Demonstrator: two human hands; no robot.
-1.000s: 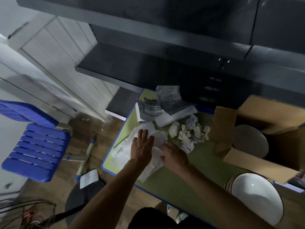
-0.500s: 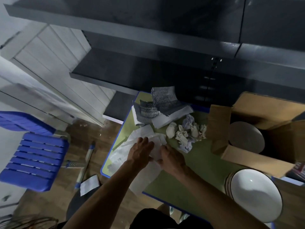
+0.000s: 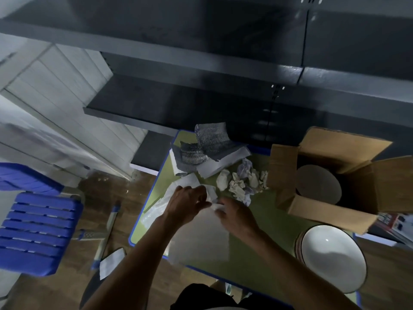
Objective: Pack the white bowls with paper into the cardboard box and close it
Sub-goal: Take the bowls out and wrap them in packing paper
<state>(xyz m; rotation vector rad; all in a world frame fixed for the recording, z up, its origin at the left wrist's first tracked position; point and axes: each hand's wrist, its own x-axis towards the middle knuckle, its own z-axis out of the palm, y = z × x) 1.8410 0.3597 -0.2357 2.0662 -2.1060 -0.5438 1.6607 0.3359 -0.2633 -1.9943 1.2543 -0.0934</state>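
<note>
From my seat I see the person's left hand point(image 3: 186, 204) and right hand point(image 3: 237, 218) close together above the green, blue-edged table point(image 3: 257, 253), both forearms reaching in from the bottom edge. Each hand's fingers curl and pinch the top edge of one thin sheet of white paper point(image 3: 201, 240), which hangs blurred below them and hides part of the table. Under the left hand lies a flat pile of white paper sheets point(image 3: 156, 209); I cannot count them.

The open brown cardboard box point(image 3: 330, 211) stands at the far right of the table with all flaps out, and one round white bowl point(image 3: 318, 184) lies inside in shadow. A stack of white bowls point(image 3: 333, 258) sits at the near right corner; I make out the top one and another rim beneath, no firm count.

Between hands and box lies a heap of crumpled paper balls point(image 3: 241, 182). Beyond it lie silver bubble-foil sheets point(image 3: 210, 144). A blue slatted chair point(image 3: 38, 224) stands to the left, on the floor.
</note>
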